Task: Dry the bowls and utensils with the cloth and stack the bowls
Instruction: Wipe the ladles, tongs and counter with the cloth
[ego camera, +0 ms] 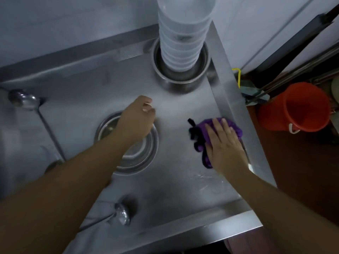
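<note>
A single head-worn camera looks steeply down, close above the steel counter (183, 107), which fills most of the view.

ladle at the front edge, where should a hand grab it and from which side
Probably the thin handle of the ladle, taken from above with a pinch. Its cup lies toward the right and the handle runs low along the steel counter to the left, passing under the left forearm, so the stretch just left of the cup is the exposed part to grip.

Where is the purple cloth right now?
In the head view the purple cloth lies on the steel counter near its right edge, flat under the right hand, right of the metal bowls.
</note>
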The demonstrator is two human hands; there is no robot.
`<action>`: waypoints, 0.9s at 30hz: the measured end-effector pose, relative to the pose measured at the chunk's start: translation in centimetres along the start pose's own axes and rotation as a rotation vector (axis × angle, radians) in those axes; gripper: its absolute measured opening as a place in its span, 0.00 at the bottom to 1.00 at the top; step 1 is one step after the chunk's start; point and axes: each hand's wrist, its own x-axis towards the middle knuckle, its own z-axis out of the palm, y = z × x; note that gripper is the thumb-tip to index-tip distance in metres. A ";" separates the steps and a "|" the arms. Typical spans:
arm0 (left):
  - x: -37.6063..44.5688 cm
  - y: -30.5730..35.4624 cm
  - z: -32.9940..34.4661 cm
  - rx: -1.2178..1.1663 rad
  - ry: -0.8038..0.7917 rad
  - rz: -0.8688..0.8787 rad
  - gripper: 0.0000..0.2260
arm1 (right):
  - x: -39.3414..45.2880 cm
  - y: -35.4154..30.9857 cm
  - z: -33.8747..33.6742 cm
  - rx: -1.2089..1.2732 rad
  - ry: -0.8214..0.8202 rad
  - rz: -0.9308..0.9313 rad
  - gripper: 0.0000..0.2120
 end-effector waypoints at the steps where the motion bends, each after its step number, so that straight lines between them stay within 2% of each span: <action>1: -0.7 -0.8 -1.1 0.186 -0.010 0.073 0.12 | 0.7 -1.0 0.1 0.030 0.056 0.051 0.31; 3: -1.7 -2.4 -3.7 0.489 0.049 0.143 0.16 | 0.1 -2.9 0.7 0.057 -0.020 0.090 0.30; 4: -2.1 -2.8 -4.9 0.532 0.067 0.139 0.16 | -1.1 -3.5 1.4 -0.016 -0.106 0.026 0.30; 6: -3.0 -3.6 -7.2 0.528 0.093 0.142 0.16 | -5.0 -4.6 3.0 -0.113 -0.248 -0.251 0.32; 8: -4.0 -4.3 -9.2 0.533 0.118 0.140 0.16 | -9.7 -5.5 4.6 -0.122 -0.279 -0.543 0.35; 10: -4.8 -5.1 -10.7 0.536 0.141 0.134 0.16 | -12.5 -6.3 5.1 -0.169 -0.264 -0.654 0.38; 13: -6.1 -6.2 -12.2 0.555 0.144 0.133 0.17 | -9.7 -7.1 4.7 -0.104 -0.215 -0.586 0.38; 16: -7.3 -7.4 -13.5 0.616 0.137 0.164 0.17 | -1.2 -9.6 3.4 -0.040 -0.128 -0.452 0.35; 21: -8.6 -9.3 -15.4 0.620 0.192 0.131 0.20 | 14.3 -16.5 -0.1 0.215 0.121 0.016 0.28; 24: -9.9 -10.1 -16.3 0.558 0.238 0.107 0.20 | 22.0 -21.2 -1.9 0.342 0.156 0.185 0.29; 27: -11.4 -10.9 -17.2 0.510 0.266 0.112 0.19 | 27.5 -25.5 -2.9 0.393 0.161 0.257 0.32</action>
